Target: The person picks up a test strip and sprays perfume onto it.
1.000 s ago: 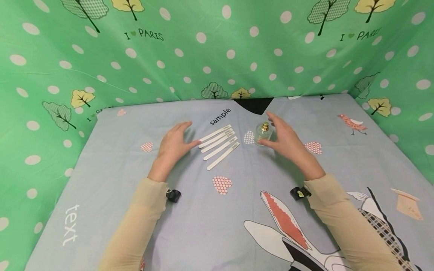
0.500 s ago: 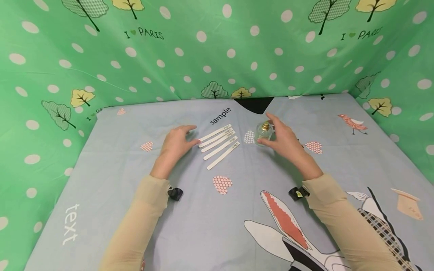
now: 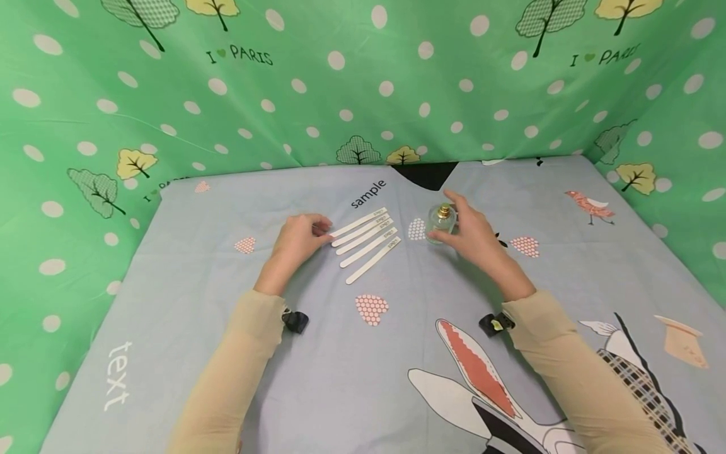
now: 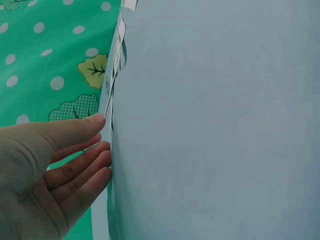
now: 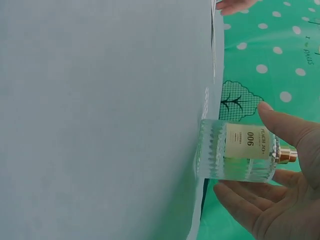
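Note:
Several slim white paper strips (image 3: 368, 233) with small print at one end lie fanned on the cloth. My left hand (image 3: 297, 239) is at their plain ends, thumb tip at the end of the farthest strip; in the left wrist view a gap shows between thumb and fingers. Whether the thumb touches that strip, I cannot tell. A clear ribbed glass perfume bottle (image 5: 237, 150) with a gold spray top and cream label stands upright to the right of the strips. Around it is my right hand (image 3: 471, 230), thumb on one side and relaxed fingers on the other.
A grey-blue printed cloth (image 3: 329, 372) covers the table. Behind it hangs a green dotted curtain (image 3: 317, 82), which also runs along both sides. A small black camera (image 3: 295, 321) sits at the left wrist, another camera (image 3: 496, 323) at the right.
The fingers of my left hand have bent in closer to the thumb, beside the strip ends. My right hand stays around the bottle with little movement. The strips and bottle look nearly unmoved.

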### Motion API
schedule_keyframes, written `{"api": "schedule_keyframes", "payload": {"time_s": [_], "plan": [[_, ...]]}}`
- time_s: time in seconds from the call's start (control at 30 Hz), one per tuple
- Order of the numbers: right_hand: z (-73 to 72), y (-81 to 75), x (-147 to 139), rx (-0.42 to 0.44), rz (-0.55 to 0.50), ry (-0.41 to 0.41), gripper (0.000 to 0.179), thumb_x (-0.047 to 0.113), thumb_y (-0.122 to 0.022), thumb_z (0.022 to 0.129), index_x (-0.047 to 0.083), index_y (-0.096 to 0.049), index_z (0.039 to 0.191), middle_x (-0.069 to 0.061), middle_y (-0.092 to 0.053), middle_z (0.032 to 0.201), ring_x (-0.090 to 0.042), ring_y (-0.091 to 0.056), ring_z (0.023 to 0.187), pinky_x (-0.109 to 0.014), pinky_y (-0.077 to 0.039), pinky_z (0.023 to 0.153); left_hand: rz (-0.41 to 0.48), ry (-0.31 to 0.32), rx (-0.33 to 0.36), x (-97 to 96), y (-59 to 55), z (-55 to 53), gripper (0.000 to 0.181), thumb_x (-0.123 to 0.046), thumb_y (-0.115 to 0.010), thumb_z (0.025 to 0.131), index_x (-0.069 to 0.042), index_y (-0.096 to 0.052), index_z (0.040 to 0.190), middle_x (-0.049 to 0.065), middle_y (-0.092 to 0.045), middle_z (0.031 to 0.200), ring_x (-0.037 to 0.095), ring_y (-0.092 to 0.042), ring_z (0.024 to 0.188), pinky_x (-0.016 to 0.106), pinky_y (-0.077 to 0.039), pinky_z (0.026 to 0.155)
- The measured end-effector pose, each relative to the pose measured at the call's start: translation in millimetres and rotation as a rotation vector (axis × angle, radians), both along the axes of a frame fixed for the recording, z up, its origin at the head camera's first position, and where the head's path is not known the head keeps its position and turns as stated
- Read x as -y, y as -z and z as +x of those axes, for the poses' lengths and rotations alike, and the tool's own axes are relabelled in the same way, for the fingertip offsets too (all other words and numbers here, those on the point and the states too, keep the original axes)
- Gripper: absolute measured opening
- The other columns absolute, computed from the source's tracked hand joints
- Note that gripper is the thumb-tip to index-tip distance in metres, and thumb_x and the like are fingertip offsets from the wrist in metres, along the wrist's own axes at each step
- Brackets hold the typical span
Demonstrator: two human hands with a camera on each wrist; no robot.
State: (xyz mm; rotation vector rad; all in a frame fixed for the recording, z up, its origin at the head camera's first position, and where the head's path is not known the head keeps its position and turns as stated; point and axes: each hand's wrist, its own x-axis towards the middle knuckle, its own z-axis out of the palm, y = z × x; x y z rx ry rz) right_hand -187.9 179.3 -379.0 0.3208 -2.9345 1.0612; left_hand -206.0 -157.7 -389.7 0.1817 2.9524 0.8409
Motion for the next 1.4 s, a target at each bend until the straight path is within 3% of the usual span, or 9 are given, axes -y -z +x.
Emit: {"api": "schedule_keyframes", "payload": {"time_s": [0.2, 0.33, 0.47, 0.57, 0.73, 0.9, 1.07, 1.3, 1.4], "plan": [[-4.6, 1.7, 0.5, 0.088, -0.055, 0.051, 0.09, 0.024, -0.078, 0.087, 0.006, -0.023, 0.156, -0.031, -0.048, 0.143, -0.044, -0.055, 0.12, -0.058, -0.047, 0.097, -0.056, 0.041, 0.017, 0.8, 1.0, -6.9, 0.026, -0.025, -0.076, 0.088, -0.01, -0.075, 0.109, 0.008, -0.076, 0.101, 0.023, -0.07, 0.095, 0.04, -0.052, 0.092], [-8.8, 4.0, 0.6, 0.15, -0.076, 0.092, 0.08, 0.024, -0.078, 0.087, 0.002, -0.033, 0.149, -0.031, -0.052, 0.139, -0.044, -0.055, 0.121, -0.055, -0.049, 0.094, -0.092, 0.057, 0.02, 0.9, 1.9, -11.7, 0.022, -0.026, -0.078, 0.087, -0.012, -0.075, 0.103, 0.006, -0.076, 0.098, 0.022, -0.069, 0.093, 0.041, -0.05, 0.091], [-9.9, 3.6, 0.1, 0.146, -0.09, 0.128, 0.07, 0.028, -0.079, 0.086, 0.0, -0.043, 0.139, -0.028, -0.061, 0.122, -0.038, -0.061, 0.103, -0.041, -0.051, 0.076, -0.1, 0.045, 0.032, 0.6, 2.9, -14.8, 0.02, -0.026, -0.079, 0.086, -0.013, -0.074, 0.099, 0.005, -0.074, 0.096, 0.022, -0.067, 0.091, 0.039, -0.05, 0.088], [-7.8, -2.3, -0.4, 0.12, -0.169, 0.134, 0.069, 0.03, -0.08, 0.084, 0.001, -0.046, 0.137, -0.024, -0.062, 0.121, -0.036, -0.061, 0.104, -0.037, -0.05, 0.076, -0.101, 0.037, 0.028, -0.7, 2.0, -16.4, 0.019, -0.027, -0.079, 0.085, -0.013, -0.073, 0.097, 0.005, -0.074, 0.095, 0.022, -0.066, 0.09, 0.039, -0.05, 0.087], [0.6, -17.7, 3.4, 0.099, -0.353, 0.08, 0.063, 0.025, -0.079, 0.085, 0.007, -0.049, 0.137, -0.017, -0.06, 0.132, -0.035, -0.058, 0.122, -0.038, -0.049, 0.091, -0.107, 0.028, 0.031, -2.7, -0.2, -17.6, 0.018, -0.028, -0.079, 0.086, -0.013, -0.072, 0.094, 0.006, -0.073, 0.094, 0.023, -0.065, 0.089, 0.039, -0.049, 0.086], [11.7, -31.1, 9.5, 0.093, -0.568, -0.011, 0.058, 0.011, -0.074, 0.089, 0.011, -0.049, 0.142, -0.009, -0.055, 0.135, -0.02, -0.063, 0.115, -0.022, -0.055, 0.085, -0.109, 0.029, 0.05, -4.8, 2.8, -17.7, 0.017, -0.026, -0.077, 0.087, -0.011, -0.071, 0.091, 0.007, -0.071, 0.092, 0.024, -0.063, 0.087, 0.039, -0.049, 0.084], [22.7, -45.7, 13.6, 0.057, -0.731, -0.1, 0.063, 0.003, -0.069, 0.091, 0.01, -0.044, 0.148, -0.007, -0.049, 0.145, -0.007, -0.065, 0.107, -0.017, -0.058, 0.08, -0.043, 0.022, 0.069, -5.0, 4.2, -16.1, 0.014, -0.02, -0.076, 0.088, -0.009, -0.067, 0.09, 0.01, -0.069, 0.091, 0.024, -0.061, 0.084, 0.037, -0.049, 0.08], [32.2, -56.7, 13.3, -0.087, -0.865, -0.19, 0.081, -0.017, -0.062, 0.086, 0.015, -0.029, 0.153, -0.003, -0.061, 0.123, -0.012, -0.067, 0.1, -0.021, -0.059, 0.079, 0.052, -0.018, 0.071, -1.4, 6.4, -16.6, 0.011, -0.016, -0.071, 0.091, -0.007, -0.065, 0.092, 0.012, -0.068, 0.093, 0.024, -0.061, 0.083, 0.034, -0.049, 0.076], [34.1, -57.6, 13.0, -0.161, -0.875, -0.221, 0.089, -0.021, -0.061, 0.084, 0.017, -0.024, 0.156, 0.0, -0.064, 0.119, -0.011, -0.069, 0.097, -0.022, -0.06, 0.075, 0.125, -0.036, 0.07, 2.5, 3.6, -16.5, 0.012, -0.017, -0.071, 0.092, -0.007, -0.066, 0.095, 0.011, -0.068, 0.093, 0.022, -0.062, 0.08, 0.029, -0.048, 0.07]]}}
